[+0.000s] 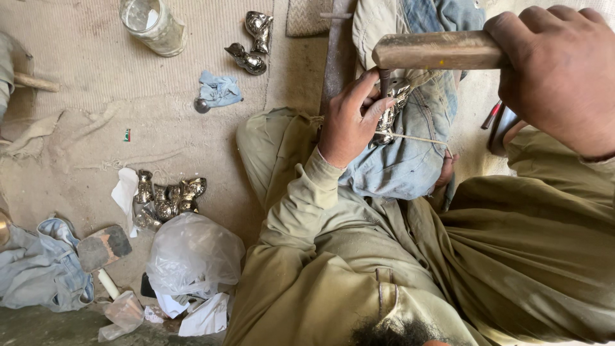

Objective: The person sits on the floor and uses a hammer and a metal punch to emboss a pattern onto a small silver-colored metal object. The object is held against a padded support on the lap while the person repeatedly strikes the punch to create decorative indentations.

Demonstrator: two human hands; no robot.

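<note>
My left hand (349, 118) grips a thin metal punch (384, 82) and steadies a shiny silver metal piece (388, 118) on a blue denim pad (410, 160) over my knee. My right hand (560, 74) is raised at the upper right, closed on the wooden handle (435, 50) of a mallet held level above the punch. A thin string (419, 138) runs across the denim beside the piece. I sit on the floor in olive clothing.
A pile of several silver pieces (168, 198) lies left of my leg, with two more (251, 41) farther up. A glass jar (152, 24), a blue rag (218, 90), a plastic bag (192, 253), a hammer (102, 248) and denim cloth (38, 266) lie around.
</note>
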